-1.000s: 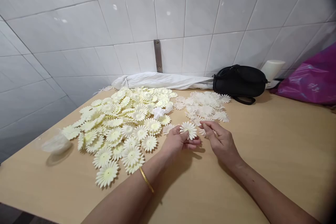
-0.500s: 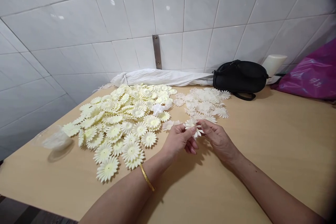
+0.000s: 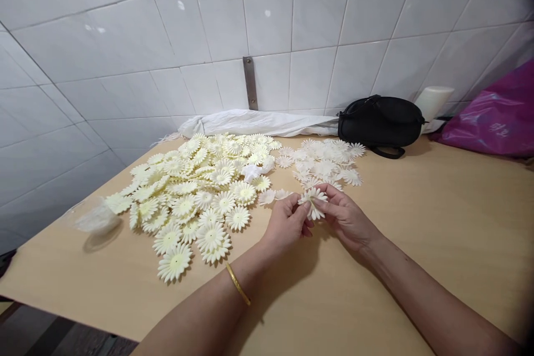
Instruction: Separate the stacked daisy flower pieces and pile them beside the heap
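Observation:
A white artificial daisy flower is held just above the table between both hands. My left hand pinches its left edge between thumb and fingers. From the other side, my right hand grips it, thumb across the petals near the centre and fingers behind. Left of my hands spreads a large pile of pale yellow flower pieces, several with a small dark hole in the middle. Just beyond my hands lies a smaller heap of whiter flower pieces.
A clear plastic bag lies left on the wooden table. Along the tiled wall runs a rolled white cloth. A black case, a white cylindrical container and a purple bag stand at the back right.
The flower has turned so its petals now face me more fully. My right thumb has moved in onto its middle. The view has shifted slightly.

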The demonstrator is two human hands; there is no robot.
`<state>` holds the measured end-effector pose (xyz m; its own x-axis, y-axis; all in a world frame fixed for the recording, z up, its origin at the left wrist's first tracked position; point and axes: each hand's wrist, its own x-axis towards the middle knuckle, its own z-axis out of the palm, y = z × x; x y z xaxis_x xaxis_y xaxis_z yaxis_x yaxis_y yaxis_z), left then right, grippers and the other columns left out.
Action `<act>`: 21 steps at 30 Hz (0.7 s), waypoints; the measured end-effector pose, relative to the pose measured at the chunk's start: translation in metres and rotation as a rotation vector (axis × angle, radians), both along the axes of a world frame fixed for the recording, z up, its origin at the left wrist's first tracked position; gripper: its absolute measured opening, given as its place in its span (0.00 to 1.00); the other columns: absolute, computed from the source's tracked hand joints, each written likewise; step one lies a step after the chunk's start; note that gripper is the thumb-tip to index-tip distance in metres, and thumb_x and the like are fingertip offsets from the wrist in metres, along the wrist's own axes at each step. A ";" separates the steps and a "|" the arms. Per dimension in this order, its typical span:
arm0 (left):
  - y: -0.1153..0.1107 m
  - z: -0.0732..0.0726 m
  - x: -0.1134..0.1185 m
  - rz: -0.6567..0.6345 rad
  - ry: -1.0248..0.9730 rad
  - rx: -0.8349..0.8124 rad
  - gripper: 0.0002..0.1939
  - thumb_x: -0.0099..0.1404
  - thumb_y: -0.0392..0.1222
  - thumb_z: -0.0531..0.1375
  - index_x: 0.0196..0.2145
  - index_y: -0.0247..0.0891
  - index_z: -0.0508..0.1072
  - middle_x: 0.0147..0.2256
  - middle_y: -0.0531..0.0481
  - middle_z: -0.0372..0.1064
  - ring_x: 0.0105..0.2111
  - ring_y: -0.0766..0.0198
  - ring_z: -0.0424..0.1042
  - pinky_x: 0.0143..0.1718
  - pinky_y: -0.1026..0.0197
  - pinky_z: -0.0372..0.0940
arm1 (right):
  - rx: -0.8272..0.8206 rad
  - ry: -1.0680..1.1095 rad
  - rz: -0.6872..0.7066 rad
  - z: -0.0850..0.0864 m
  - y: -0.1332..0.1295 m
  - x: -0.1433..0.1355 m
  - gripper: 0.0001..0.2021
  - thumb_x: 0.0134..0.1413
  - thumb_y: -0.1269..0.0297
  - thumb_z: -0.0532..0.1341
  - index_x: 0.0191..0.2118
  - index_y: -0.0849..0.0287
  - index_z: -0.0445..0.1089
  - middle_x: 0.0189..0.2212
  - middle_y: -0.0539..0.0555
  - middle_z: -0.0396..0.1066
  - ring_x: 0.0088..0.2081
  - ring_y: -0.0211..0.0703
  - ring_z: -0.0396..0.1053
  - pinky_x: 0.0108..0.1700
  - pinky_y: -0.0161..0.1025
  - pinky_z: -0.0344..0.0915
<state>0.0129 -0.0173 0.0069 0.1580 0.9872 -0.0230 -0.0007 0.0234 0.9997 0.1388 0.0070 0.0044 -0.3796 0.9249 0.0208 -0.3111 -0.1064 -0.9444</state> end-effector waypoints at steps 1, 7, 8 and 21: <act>-0.003 0.004 0.000 0.009 0.036 0.017 0.14 0.57 0.50 0.53 0.23 0.36 0.61 0.17 0.55 0.61 0.14 0.71 0.59 0.17 0.66 0.56 | 0.019 -0.002 0.006 0.001 -0.001 0.000 0.11 0.41 0.61 0.63 0.32 0.56 0.63 0.23 0.46 0.65 0.23 0.34 0.62 0.28 0.34 0.60; -0.043 0.047 -0.061 0.462 0.740 0.660 0.09 0.57 0.46 0.55 0.31 0.39 0.69 0.31 0.47 0.67 0.34 0.61 0.65 0.37 0.59 0.58 | 0.044 -0.097 -0.342 -0.004 0.011 0.006 0.15 0.31 0.62 0.66 0.28 0.59 0.64 0.18 0.44 0.60 0.21 0.31 0.56 0.23 0.30 0.52; -0.052 0.055 -0.083 0.588 0.905 0.757 0.08 0.56 0.46 0.56 0.30 0.39 0.70 0.32 0.46 0.67 0.38 0.59 0.64 0.41 0.57 0.57 | 0.049 -0.112 -0.379 -0.005 0.014 0.007 0.15 0.30 0.61 0.66 0.28 0.59 0.65 0.18 0.44 0.59 0.20 0.31 0.55 0.22 0.30 0.51; -0.093 0.042 -0.252 0.494 1.634 -0.118 0.21 0.57 0.57 0.46 0.27 0.42 0.72 0.26 0.52 0.72 0.29 0.57 0.67 0.33 0.60 0.52 | 0.084 -0.120 -0.435 -0.009 0.019 0.010 0.15 0.30 0.59 0.66 0.27 0.59 0.64 0.18 0.43 0.59 0.18 0.31 0.54 0.21 0.31 0.51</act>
<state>-0.2389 -0.1100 0.0493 -0.3988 0.9126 0.0905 0.9142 0.4033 -0.0389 0.1492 0.0262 -0.0050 0.0391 0.9958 0.0823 -0.1974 0.0884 -0.9763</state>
